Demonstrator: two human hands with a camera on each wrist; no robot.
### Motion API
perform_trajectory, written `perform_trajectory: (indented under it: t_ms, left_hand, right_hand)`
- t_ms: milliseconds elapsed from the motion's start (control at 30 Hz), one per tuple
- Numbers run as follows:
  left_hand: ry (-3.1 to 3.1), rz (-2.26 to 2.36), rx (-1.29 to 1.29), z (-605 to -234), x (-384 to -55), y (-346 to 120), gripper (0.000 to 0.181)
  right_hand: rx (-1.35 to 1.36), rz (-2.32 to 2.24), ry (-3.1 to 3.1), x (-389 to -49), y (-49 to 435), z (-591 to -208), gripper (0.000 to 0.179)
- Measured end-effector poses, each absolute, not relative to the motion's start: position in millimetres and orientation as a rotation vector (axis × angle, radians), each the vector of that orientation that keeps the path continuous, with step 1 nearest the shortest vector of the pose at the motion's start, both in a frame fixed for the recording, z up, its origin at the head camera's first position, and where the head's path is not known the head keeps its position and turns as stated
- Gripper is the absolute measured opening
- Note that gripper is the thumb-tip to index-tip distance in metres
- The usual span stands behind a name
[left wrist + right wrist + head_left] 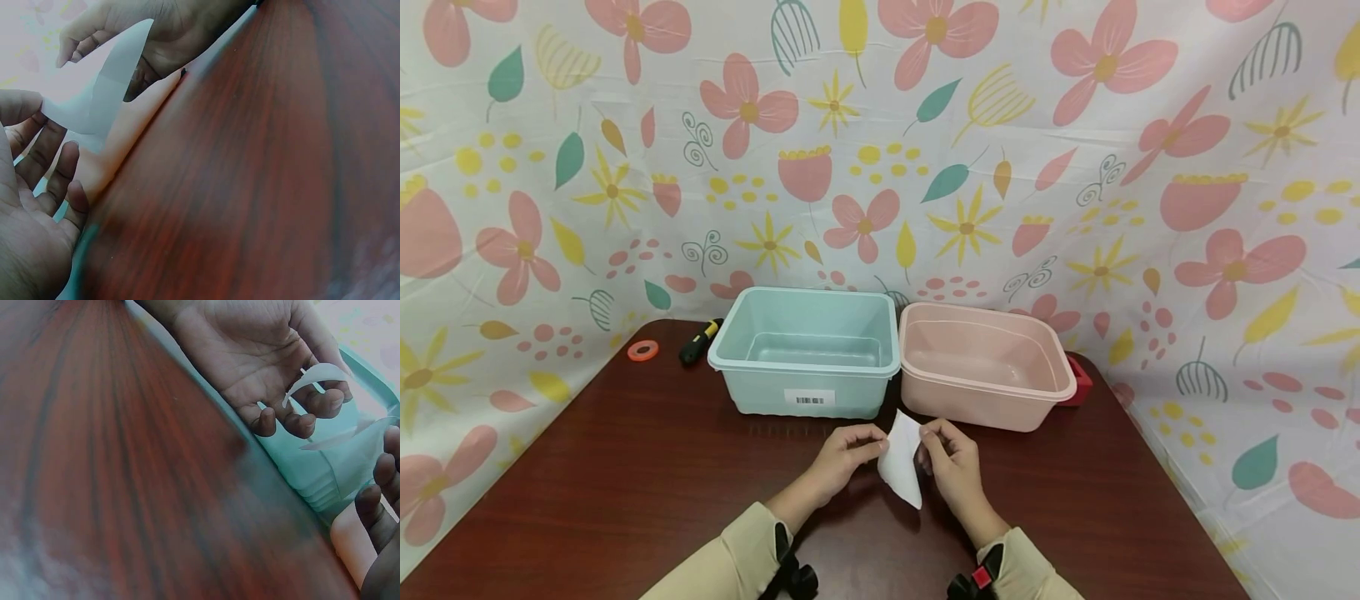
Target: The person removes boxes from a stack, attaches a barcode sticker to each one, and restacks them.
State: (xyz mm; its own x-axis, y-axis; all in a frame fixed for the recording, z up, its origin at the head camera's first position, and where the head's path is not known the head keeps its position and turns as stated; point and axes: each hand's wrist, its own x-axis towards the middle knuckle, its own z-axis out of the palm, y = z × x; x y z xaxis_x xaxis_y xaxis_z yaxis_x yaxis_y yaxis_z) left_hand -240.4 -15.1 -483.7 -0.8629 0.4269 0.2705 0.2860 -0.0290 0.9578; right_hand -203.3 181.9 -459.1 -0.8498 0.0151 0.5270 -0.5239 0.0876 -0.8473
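Both hands meet over the table at a small white piece of paper [901, 460], held upright and slightly curved. My left hand [846, 458] pinches its left edge between thumb and fingers. On the opposite side my right hand [955, 468] pinches the upper right edge. Seen from the left wrist, the paper [94, 94] bends along a crease and ends in a pointed corner. In the right wrist view the paper [320, 374] shows a curled edge by the left fingers, with another thin edge reaching toward the right fingertips.
A light blue basin [808, 387] with a barcode label and a pink basin [977, 404] stand behind the hands. Left of them lie an orange ring [643, 350] and a black-and-yellow handle [700, 342]. A red object [1078, 383] shows behind the pink basin. Floral cloth [865, 125] hangs behind the table.
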Motion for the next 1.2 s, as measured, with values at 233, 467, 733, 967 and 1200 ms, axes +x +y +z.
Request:
perform_trajectory:
  t_ms: [233, 467, 733, 967, 1200]
  left_hand:
    - [2.071, 1.999, 0.767, -482.0, -239.9, -13.8, 0.026]
    - [2.096, 1.938, 0.749, -481.9, -239.6, -13.1, 0.037]
    - [2.069, 1.899, 0.779, -484.9, -239.9, -11.8, 0.032]
    - [2.076, 1.927, 0.838, -487.1, -241.2, -11.9, 0.024]
    - [2.099, 1.975, 0.795, -487.3, -241.6, -12.2, 0.021]
  right_hand:
    - [0.862, 1.581, -2.014, -214.9, 184.5, -475.6, 0.018]
    - [1.048, 1.471, -2.02, -223.9, 185.8, -493.4, 0.024]
    - [1.105, 1.51, -1.972, -221.6, 183.1, -492.2, 0.023]
    - [1.091, 1.523, -1.949, -220.8, 182.7, -491.6, 0.023]
    - [1.04, 1.527, -1.917, -217.3, 180.7, -483.5, 0.023]
